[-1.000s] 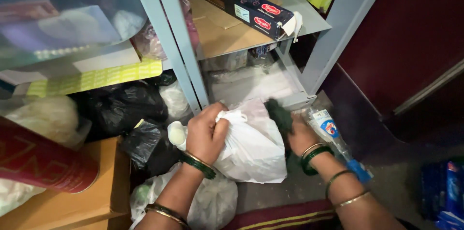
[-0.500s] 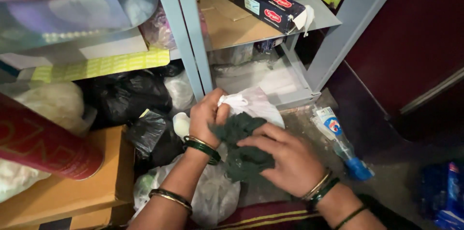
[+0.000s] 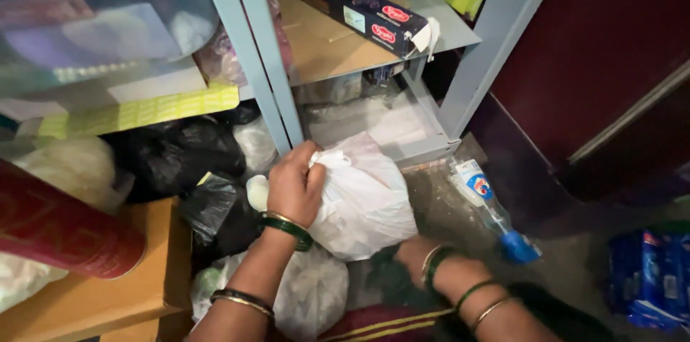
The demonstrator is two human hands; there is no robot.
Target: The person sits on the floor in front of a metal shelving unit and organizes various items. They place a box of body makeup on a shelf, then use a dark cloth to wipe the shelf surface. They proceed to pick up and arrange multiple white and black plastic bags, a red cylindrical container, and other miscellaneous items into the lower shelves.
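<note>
Gripping the knotted top, the left hand [image 3: 293, 185] holds a white plastic bag [image 3: 363, 202]; the right hand's [image 3: 408, 250] grip is hidden beneath it.

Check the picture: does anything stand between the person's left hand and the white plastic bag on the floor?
Nothing does. The left hand already grips the knotted top of the white plastic bag. The right hand is low beside the bag, its fingers hidden under the bag's lower edge, so what it touches cannot be told.
</note>
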